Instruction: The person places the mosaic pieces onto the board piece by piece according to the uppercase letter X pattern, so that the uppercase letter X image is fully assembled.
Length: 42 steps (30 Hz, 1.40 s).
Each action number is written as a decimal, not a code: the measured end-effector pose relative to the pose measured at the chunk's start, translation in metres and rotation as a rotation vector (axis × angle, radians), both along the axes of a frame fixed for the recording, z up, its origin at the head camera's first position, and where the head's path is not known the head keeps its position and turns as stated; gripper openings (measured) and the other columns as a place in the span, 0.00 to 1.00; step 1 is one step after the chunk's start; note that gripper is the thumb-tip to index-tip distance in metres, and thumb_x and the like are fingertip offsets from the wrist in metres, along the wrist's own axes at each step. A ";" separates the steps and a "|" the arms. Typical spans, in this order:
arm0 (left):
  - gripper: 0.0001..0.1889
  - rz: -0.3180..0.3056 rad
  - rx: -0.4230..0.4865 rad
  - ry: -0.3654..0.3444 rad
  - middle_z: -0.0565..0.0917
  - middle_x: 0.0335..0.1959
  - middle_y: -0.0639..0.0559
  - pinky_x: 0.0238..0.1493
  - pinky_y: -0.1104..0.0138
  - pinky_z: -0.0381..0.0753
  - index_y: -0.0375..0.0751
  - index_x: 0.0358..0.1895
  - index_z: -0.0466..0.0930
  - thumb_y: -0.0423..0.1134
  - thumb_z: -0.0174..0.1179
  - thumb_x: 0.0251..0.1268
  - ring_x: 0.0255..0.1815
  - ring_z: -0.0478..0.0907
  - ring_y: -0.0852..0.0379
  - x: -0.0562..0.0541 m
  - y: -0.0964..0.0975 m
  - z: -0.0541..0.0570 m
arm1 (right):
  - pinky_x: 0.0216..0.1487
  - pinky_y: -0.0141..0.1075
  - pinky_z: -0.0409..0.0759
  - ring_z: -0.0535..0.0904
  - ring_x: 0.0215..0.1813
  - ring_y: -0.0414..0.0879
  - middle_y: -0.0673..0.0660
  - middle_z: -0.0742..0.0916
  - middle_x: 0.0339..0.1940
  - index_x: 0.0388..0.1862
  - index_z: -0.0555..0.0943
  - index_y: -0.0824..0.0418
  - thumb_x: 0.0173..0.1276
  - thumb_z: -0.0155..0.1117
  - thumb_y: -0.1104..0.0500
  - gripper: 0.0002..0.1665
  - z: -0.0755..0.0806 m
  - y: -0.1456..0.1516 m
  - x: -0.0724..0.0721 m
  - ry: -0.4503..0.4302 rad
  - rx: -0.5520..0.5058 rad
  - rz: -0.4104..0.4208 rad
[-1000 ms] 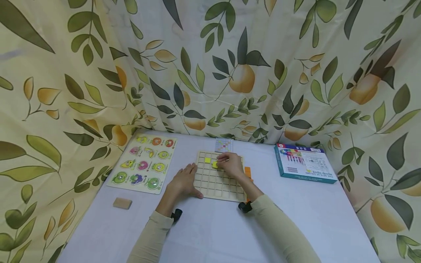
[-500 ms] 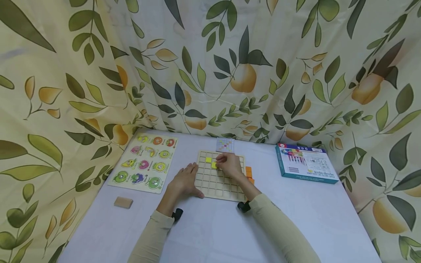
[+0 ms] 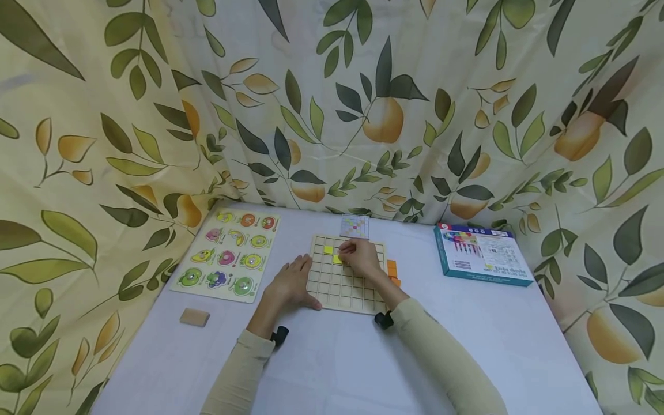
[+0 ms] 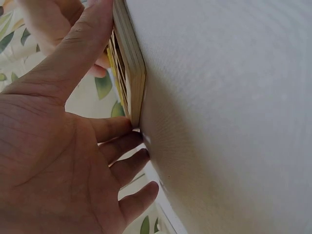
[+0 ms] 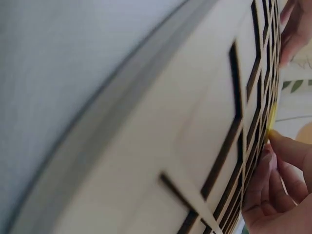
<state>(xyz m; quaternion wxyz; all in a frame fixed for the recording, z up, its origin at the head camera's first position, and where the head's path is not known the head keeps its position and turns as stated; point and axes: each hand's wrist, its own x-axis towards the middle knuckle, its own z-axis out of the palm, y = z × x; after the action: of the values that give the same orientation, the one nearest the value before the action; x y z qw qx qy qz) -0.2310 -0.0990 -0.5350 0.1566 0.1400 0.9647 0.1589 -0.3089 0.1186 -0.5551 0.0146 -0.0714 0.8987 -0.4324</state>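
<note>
A wooden grid board [image 3: 344, 300] lies flat on the white cloth in front of me. My left hand [image 3: 291, 282] rests at its left side, fingers stretched out, the thumb near the front corner. In the left wrist view the fingertips meet the board's edge [image 4: 138, 85]. Over the upper middle of the grid, my right hand [image 3: 361, 259] has its fingers bent down at a yellow square tile [image 3: 337, 260]. The right wrist view shows thumb and fingers at the yellow tile [image 5: 272, 119], close against the grid. Another yellow tile [image 3: 329, 249] sits in a cell up and to the left.
Orange tiles [image 3: 391, 268] lie along the board's right side, partly behind the right forearm. Behind the board is a small patterned card [image 3: 355, 226]. A fruit puzzle board [image 3: 181, 292] and a wooden block [image 3: 194, 317] are at left, a flat box [image 3: 485, 259] at right.
The right hand stays at the same yellow tile, its fingertips shifting only slightly. The left hand keeps its place at the board. The head view has shifted a little.
</note>
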 end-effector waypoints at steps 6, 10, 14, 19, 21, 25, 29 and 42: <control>0.70 -0.001 0.015 -0.004 0.54 0.85 0.38 0.84 0.47 0.51 0.34 0.83 0.52 0.64 0.83 0.40 0.86 0.47 0.42 0.001 0.003 0.001 | 0.37 0.36 0.84 0.86 0.35 0.45 0.52 0.91 0.33 0.40 0.90 0.60 0.65 0.78 0.62 0.06 0.001 0.004 0.000 -0.002 0.013 -0.007; 0.71 0.001 0.023 -0.012 0.53 0.85 0.38 0.84 0.47 0.50 0.34 0.83 0.51 0.64 0.83 0.41 0.86 0.47 0.42 0.001 0.001 0.002 | 0.39 0.38 0.85 0.87 0.37 0.45 0.51 0.91 0.35 0.42 0.90 0.59 0.66 0.77 0.60 0.07 0.003 0.007 0.002 -0.003 0.027 0.007; 0.71 -0.004 0.021 -0.012 0.53 0.85 0.39 0.84 0.48 0.50 0.34 0.84 0.50 0.64 0.82 0.41 0.86 0.46 0.43 0.001 -0.001 0.001 | 0.40 0.39 0.86 0.87 0.39 0.45 0.52 0.91 0.36 0.43 0.89 0.61 0.68 0.76 0.60 0.08 0.006 0.013 0.008 0.017 0.029 0.040; 0.70 0.011 0.039 -0.008 0.53 0.85 0.38 0.84 0.47 0.50 0.33 0.83 0.51 0.63 0.84 0.41 0.86 0.47 0.42 0.002 -0.002 0.004 | 0.44 0.42 0.87 0.88 0.41 0.47 0.53 0.91 0.38 0.46 0.89 0.63 0.69 0.75 0.61 0.10 0.016 0.024 0.018 0.052 0.033 0.040; 0.70 0.015 0.039 -0.005 0.54 0.84 0.37 0.84 0.46 0.50 0.32 0.83 0.52 0.62 0.84 0.41 0.86 0.47 0.41 0.002 -0.002 0.005 | 0.46 0.43 0.87 0.88 0.41 0.48 0.54 0.91 0.38 0.47 0.89 0.63 0.68 0.75 0.61 0.11 0.020 0.030 0.023 0.058 0.029 0.029; 0.70 0.006 0.039 -0.009 0.53 0.85 0.37 0.84 0.46 0.50 0.32 0.83 0.51 0.62 0.84 0.41 0.86 0.46 0.41 0.003 0.000 0.005 | 0.48 0.45 0.88 0.89 0.42 0.49 0.55 0.92 0.39 0.48 0.89 0.64 0.68 0.75 0.62 0.11 0.026 0.046 0.033 0.069 0.023 0.005; 0.69 0.000 0.039 -0.019 0.52 0.85 0.36 0.84 0.46 0.49 0.32 0.83 0.50 0.61 0.84 0.43 0.86 0.45 0.41 0.004 0.001 0.003 | 0.48 0.47 0.88 0.89 0.42 0.50 0.55 0.92 0.39 0.48 0.89 0.65 0.68 0.75 0.62 0.11 0.027 0.065 0.042 0.079 0.029 -0.024; 0.70 0.005 0.043 -0.012 0.53 0.85 0.37 0.84 0.46 0.49 0.32 0.83 0.51 0.61 0.84 0.42 0.86 0.46 0.41 0.005 0.002 0.003 | 0.45 0.41 0.88 0.87 0.40 0.48 0.55 0.90 0.38 0.48 0.89 0.63 0.68 0.74 0.63 0.10 0.022 0.109 0.064 -0.004 0.123 -0.114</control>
<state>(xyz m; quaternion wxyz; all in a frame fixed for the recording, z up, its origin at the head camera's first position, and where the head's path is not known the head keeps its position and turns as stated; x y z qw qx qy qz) -0.2264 -0.0971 -0.5323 0.1592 0.1402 0.9603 0.1810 -0.2449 0.2274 -0.5331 -0.0038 -0.0183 0.9263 -0.3764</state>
